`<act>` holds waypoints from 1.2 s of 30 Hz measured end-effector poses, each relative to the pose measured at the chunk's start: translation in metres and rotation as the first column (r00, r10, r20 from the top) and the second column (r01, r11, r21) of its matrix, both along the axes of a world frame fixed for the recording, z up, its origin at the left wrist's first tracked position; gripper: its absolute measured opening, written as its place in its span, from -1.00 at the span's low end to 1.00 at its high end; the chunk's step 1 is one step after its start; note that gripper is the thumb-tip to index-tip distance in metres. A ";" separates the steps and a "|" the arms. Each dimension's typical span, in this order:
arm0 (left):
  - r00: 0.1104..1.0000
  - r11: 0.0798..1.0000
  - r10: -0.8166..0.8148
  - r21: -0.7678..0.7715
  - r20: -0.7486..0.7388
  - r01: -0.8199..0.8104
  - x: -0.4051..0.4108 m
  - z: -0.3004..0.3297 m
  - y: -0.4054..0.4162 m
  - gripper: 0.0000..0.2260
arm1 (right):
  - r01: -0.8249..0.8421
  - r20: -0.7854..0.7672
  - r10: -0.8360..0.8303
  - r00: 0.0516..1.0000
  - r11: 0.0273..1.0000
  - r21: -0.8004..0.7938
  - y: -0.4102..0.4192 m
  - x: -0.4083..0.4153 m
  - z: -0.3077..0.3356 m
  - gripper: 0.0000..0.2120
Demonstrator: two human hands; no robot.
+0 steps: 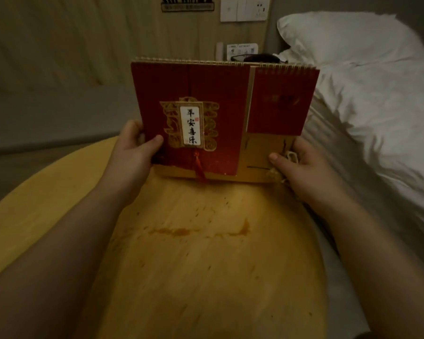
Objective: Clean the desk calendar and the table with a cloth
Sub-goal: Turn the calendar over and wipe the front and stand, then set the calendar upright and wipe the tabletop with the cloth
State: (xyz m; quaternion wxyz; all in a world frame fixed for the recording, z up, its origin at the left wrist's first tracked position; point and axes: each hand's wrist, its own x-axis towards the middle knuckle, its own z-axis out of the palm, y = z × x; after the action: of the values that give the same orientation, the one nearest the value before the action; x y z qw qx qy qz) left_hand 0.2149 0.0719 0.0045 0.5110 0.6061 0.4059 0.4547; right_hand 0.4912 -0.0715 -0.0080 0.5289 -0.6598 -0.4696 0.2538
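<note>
Nearest, across the middle of the round yellow wooden tabletop (194, 277), runs an orange-brown spill stain (181, 231), lying crosswise. Beyond it, toward the far edge, both hands hold the red-and-gold spiral-bound desk calendar (206, 113) upright, long axis left to right. The left hand (135, 148) pinches its lower left corner; the right hand (301, 165) clamps the lower right corner together with a cream tassel cord (279, 176). No cloth is visible. Past it lies a white pillow (340, 42).
</note>
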 end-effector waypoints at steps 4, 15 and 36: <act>0.999 0.999 -0.036 -0.009 -0.014 0.036 -0.003 -0.019 0.008 -0.79 | -0.013 0.018 0.014 1.000 0.998 -0.061 0.002 0.002 -0.008 -0.77; 0.999 0.999 -0.045 0.023 -0.008 0.045 -0.004 -0.034 0.009 -0.80 | 0.171 0.018 -0.170 0.985 0.972 -0.162 -0.005 -0.006 0.001 -0.83; 0.969 0.990 -0.120 -0.098 -0.216 0.100 0.055 -0.001 -0.176 -0.48 | -0.190 -0.672 0.036 0.740 0.969 -0.157 -0.071 -0.060 0.031 -0.61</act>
State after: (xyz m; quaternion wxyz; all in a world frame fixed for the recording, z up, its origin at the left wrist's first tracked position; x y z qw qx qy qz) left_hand 0.2698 -0.1038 0.0037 0.5129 0.6518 0.4453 0.3374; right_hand 0.4316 -0.1420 0.0228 0.5701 -0.5497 -0.2597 0.5526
